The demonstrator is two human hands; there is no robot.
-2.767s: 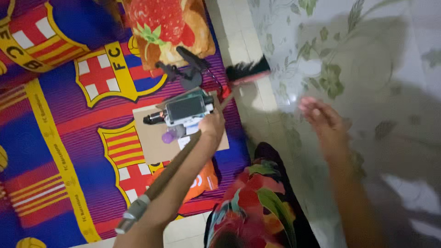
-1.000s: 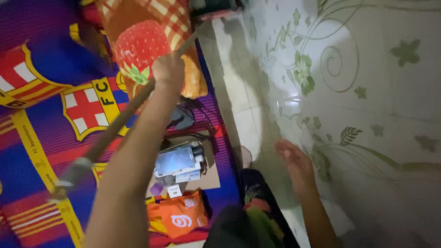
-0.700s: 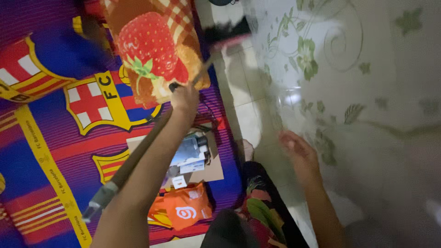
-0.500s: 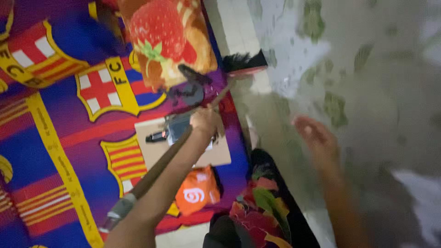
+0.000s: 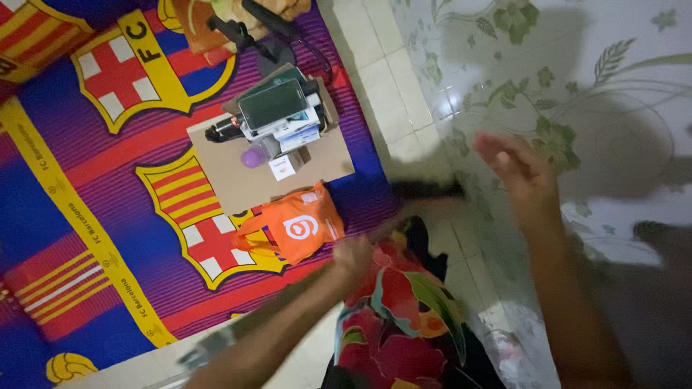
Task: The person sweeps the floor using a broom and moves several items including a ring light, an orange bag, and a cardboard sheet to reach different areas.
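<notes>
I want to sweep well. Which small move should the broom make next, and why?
Probably another short stroke along the tiled floor beside the mat. The left hand grips the broom, whose dark head sits blurred on the tiles near the mat's edge; the right hand is open.

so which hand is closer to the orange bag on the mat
Left. The left hand grips the broom handle just beside the orange bag, at its lower right corner. The right hand is open and raised over the floral sheet, well off to the bag's right.
</notes>
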